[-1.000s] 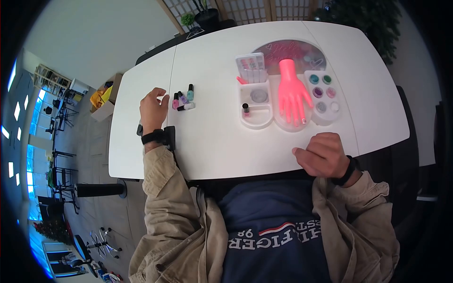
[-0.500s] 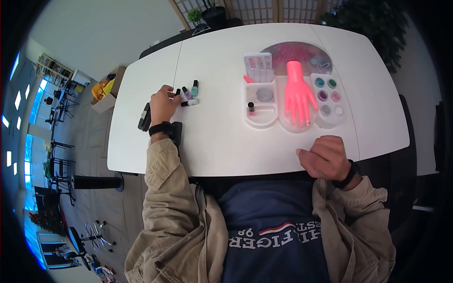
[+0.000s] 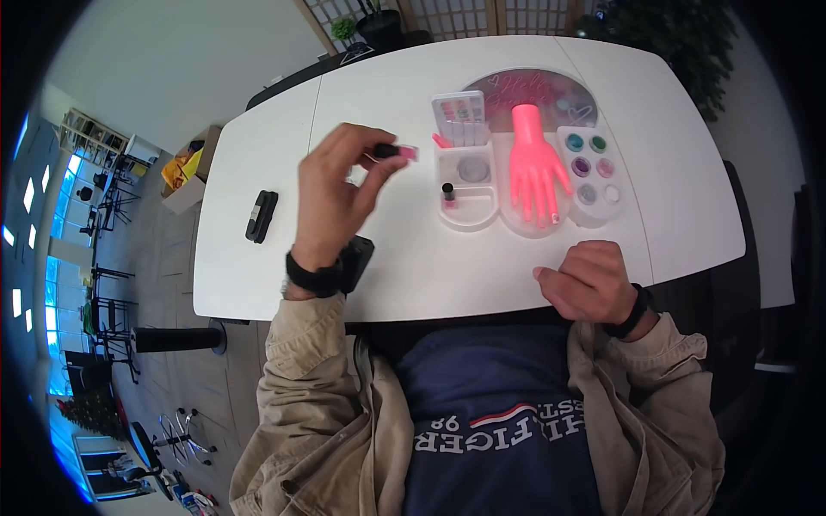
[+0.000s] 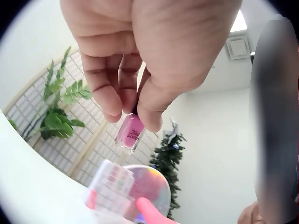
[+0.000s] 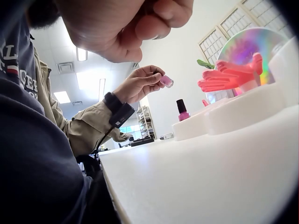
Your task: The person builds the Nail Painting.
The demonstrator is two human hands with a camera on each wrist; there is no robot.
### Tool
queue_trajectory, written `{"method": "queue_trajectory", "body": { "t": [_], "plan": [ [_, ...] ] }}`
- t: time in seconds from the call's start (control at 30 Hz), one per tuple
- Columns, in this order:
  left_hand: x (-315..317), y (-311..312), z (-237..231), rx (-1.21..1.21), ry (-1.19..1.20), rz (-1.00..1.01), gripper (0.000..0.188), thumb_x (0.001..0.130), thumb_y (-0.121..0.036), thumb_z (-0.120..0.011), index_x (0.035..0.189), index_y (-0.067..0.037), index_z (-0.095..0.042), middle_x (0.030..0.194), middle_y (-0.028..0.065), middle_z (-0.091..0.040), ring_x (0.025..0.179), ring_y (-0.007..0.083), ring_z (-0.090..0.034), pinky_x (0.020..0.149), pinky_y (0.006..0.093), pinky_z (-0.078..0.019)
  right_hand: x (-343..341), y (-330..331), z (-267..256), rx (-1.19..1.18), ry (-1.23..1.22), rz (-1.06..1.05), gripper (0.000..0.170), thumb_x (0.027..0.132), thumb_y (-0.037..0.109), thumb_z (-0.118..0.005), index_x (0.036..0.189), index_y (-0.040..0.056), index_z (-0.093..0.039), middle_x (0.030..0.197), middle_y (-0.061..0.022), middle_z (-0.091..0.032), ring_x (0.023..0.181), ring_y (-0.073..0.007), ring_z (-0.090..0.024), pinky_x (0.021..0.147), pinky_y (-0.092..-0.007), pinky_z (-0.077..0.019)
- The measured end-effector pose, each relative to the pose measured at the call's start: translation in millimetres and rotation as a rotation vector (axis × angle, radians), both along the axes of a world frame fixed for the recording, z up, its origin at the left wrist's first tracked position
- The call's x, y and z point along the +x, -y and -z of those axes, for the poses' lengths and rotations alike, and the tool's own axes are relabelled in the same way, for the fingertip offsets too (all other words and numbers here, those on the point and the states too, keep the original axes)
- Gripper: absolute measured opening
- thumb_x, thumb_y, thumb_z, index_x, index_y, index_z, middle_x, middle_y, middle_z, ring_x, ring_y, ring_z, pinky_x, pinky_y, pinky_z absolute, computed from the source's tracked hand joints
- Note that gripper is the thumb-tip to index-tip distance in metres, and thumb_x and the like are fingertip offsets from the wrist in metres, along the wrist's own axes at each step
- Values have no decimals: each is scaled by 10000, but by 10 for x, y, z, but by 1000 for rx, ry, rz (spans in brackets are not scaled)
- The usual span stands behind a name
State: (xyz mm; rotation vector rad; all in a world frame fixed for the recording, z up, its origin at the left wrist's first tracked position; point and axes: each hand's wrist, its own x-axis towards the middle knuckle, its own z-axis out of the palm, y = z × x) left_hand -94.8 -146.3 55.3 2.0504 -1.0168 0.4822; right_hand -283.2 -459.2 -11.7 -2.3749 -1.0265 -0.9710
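My left hand (image 3: 334,191) pinches a small pink nail polish bottle (image 4: 131,132) by its black cap, between thumb and fingers. The bottle is up off the table, left of the white tray (image 3: 469,225), with its glass end pointing down in the left wrist view. In that tray stands another pink nail polish bottle (image 3: 448,196) with a black cap. A bright pink model hand (image 3: 535,163) lies fingers toward me beside it. Near the table's front edge, my right hand (image 3: 589,284) rests with fingers loosely curled and holds nothing. The other polish bottles are mostly hidden behind my left hand.
Right of the model hand is a white holder (image 3: 588,213) with several coloured pots. A clear-lidded case (image 3: 460,116) stands open at the tray's back, before a shiny round-topped panel (image 3: 572,99). A black case (image 3: 261,217) lies at the table's left.
My left hand reached the group of nail polish bottles, took a pink one by its cap, and lifted it to the right toward the tray. My right hand has stayed put.
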Motion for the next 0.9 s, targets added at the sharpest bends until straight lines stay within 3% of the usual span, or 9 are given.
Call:
{"method": "queue_trajectory", "body": {
  "t": [0.07, 0.17, 0.2, 0.33, 0.9],
  "plan": [
    [-111, 180, 54, 38, 42, 105, 278, 878, -79, -939, 1102, -13, -788, 996, 103, -773, 805, 236, -735, 713, 333, -578, 3, 2, -1, -3, 8, 2, 345, 713, -66, -876, 1023, 44, -773, 705, -14, -517, 538, -205, -569, 498, -352, -426],
    [-194, 361, 215, 111, 108, 174, 289, 845, -123, -954, 1084, -69, -800, 1145, 75, -757, 1032, 283, -701, 879, 408, -574, -1, -14, -10, 6, 17, 23, 274, 772, -30, -848, 1026, 62, -800, 697, -5, -517, 563, -183, -580, 500, -340, -434],
    [-224, 387, 294, 165, 26, 158, 288, 843, -164, -956, 1078, -97, -802, 1306, 77, -716, 1177, 308, -648, 961, 437, -549, -6, -17, -14, 11, 19, 32, 242, 802, -13, -834, 1028, 71, -813, 693, 0, -517, 574, -171, -584, 500, -334, -438],
    [-193, 446, 460, 249, 52, 123, 278, 866, -212, -947, 1085, -111, -809, 1424, 81, -665, 1295, 333, -585, 1013, 452, -535, -12, 3, -17, -12, 13, 36, 233, 809, 4, -833, 1029, 78, -816, 709, -3, -547, 594, -173, -606, 511, -330, -453],
    [-88, 511, 729, 300, 24, 37, 268, 898, -229, -920, 1095, -79, -816, 1398, 77, -703, 1307, 348, -629, 998, 455, -587, -3, 14, 11, -22, 12, 39, 238, 808, 28, -831, 1038, 91, -821, 715, -1, -562, 600, -174, -623, 510, -333, -463]
  ]
}}
